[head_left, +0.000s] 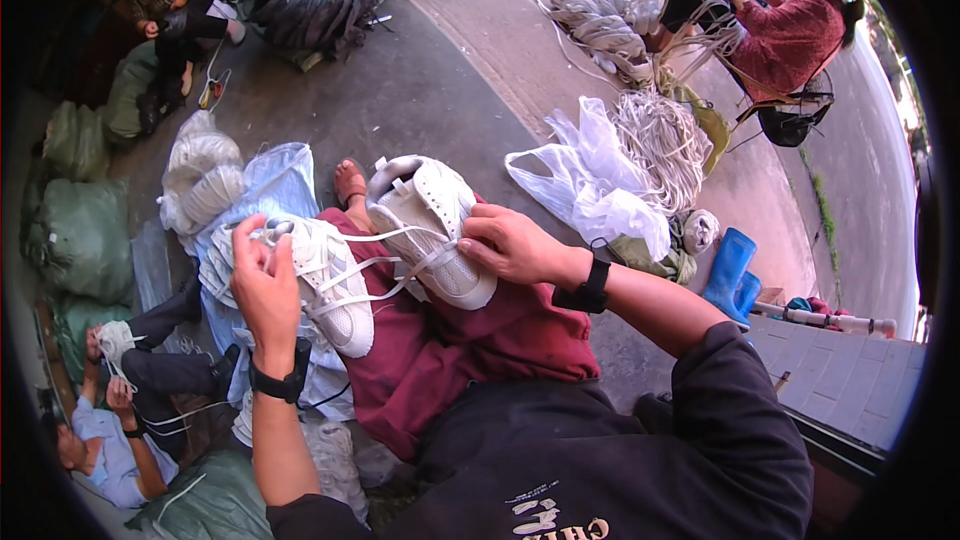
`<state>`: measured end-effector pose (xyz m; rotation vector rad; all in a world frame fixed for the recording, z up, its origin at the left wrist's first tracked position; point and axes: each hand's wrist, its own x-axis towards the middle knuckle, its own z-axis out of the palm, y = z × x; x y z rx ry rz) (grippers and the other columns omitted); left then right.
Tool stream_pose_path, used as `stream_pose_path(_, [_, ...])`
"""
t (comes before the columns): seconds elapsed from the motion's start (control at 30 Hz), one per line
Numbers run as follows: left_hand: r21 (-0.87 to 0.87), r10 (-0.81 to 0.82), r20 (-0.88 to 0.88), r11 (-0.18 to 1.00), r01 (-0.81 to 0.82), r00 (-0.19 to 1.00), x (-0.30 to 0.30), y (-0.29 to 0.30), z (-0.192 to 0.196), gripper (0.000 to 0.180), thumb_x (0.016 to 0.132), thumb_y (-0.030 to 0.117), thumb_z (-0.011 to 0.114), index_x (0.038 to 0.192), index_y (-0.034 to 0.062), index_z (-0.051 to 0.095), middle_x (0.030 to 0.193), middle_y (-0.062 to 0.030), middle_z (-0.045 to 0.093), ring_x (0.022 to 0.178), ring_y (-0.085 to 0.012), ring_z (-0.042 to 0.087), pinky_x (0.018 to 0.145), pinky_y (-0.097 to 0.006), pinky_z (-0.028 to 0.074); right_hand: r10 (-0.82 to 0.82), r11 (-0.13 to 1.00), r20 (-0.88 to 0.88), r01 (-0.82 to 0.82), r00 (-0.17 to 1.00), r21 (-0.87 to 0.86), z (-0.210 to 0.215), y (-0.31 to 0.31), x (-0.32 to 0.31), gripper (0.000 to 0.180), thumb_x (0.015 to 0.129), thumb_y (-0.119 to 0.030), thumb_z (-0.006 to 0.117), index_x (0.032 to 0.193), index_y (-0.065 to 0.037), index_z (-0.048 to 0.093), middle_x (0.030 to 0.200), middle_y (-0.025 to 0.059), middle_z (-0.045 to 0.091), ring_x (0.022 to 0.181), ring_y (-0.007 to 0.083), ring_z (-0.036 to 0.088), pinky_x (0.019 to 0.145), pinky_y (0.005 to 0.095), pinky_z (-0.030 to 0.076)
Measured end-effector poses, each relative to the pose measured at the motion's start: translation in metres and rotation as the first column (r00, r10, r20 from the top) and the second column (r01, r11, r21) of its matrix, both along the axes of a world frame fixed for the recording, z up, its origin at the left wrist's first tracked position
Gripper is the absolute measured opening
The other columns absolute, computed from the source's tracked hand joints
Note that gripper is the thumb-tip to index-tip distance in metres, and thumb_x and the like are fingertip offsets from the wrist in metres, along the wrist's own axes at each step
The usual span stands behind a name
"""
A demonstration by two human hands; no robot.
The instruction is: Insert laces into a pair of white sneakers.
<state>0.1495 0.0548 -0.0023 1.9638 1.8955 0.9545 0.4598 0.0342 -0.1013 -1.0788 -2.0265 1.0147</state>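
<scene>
Two white sneakers rest on my lap, over maroon trousers (450,360). My left hand (262,285) grips the left sneaker (325,285) at its heel end. My right hand (510,243) holds the right sneaker (432,225) by its side. White laces (400,260) run loosely between the two shoes. Black bands sit on both of my wrists.
A pile of white shoes on blue plastic (265,185) lies to my left, with green sacks (85,235) beyond. Clear bags (600,185) and bundles of white laces (665,145) lie to the right. Blue boots (730,270) stand nearby. Other people sit at the upper right, upper left and lower left.
</scene>
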Motion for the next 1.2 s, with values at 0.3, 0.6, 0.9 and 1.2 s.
stream_pose_path(0.3, [-0.215, -0.548, 0.022, 0.815, 0.539, 0.836, 0.09, -0.007, -0.031, 0.022, 0.086, 0.013, 0.071, 0.106, 0.0054, 0.066, 0.072, -0.0113, 0.062, 0.062, -0.0274, 0.061, 0.058, -0.039, 0.047, -0.025, 1.0, -0.043, 0.025, 0.999, -0.004, -0.003, -0.002, -0.006, 0.025, 0.096, -0.021, 0.058, 0.082, 0.0, 0.06, 0.083, 0.0162, 0.055, 0.082, 0.034, 0.057, 0.075, 0.044, 0.046])
stream_pose_path(0.6, [-0.215, -0.569, -0.15, 0.817, 0.535, 0.808, 0.112, -0.008, -0.028, 0.015, 0.086, 0.01, 0.068, 0.093, 0.0032, 0.057, 0.083, -0.0152, 0.065, 0.076, -0.0384, 0.065, 0.065, -0.047, 0.049, -0.052, 0.998, -0.014, 0.052, 0.999, -0.03, 0.0, 0.0, 0.001, 0.03, 0.094, -0.025, 0.06, 0.077, 0.0, 0.059, 0.079, 0.0163, 0.054, 0.079, 0.0343, 0.057, 0.073, 0.0435, 0.046])
stream_pose_path(0.9, [-0.365, -0.504, -0.171, 0.831, 0.42, 0.847, 0.113, -0.009, -0.033, 0.017, 0.087, 0.015, 0.068, 0.091, 0.0012, 0.059, 0.085, -0.0206, 0.067, 0.08, -0.0403, 0.065, 0.067, -0.048, 0.049, -0.141, 0.99, 0.002, 0.141, 0.99, 0.003, 0.0, -0.007, -0.001, 0.03, 0.094, -0.025, 0.059, 0.078, 0.0, 0.062, 0.078, 0.016, 0.055, 0.079, 0.0335, 0.058, 0.073, 0.0446, 0.046])
stream_pose_path(1.2, [-0.354, -0.432, -0.283, 0.877, 0.325, 0.856, 0.123, -0.012, -0.034, 0.022, 0.091, 0.021, 0.064, 0.089, 0.0018, 0.054, 0.087, -0.0178, 0.065, 0.08, -0.0416, 0.065, 0.067, -0.051, 0.05, -0.136, 0.988, -0.019, 0.135, 0.99, -0.07, -0.007, -0.006, 0.005, 0.035, 0.095, -0.03, 0.059, 0.077, 0.0, 0.062, 0.081, 0.0156, 0.057, 0.081, 0.0324, 0.058, 0.073, 0.0437, 0.046])
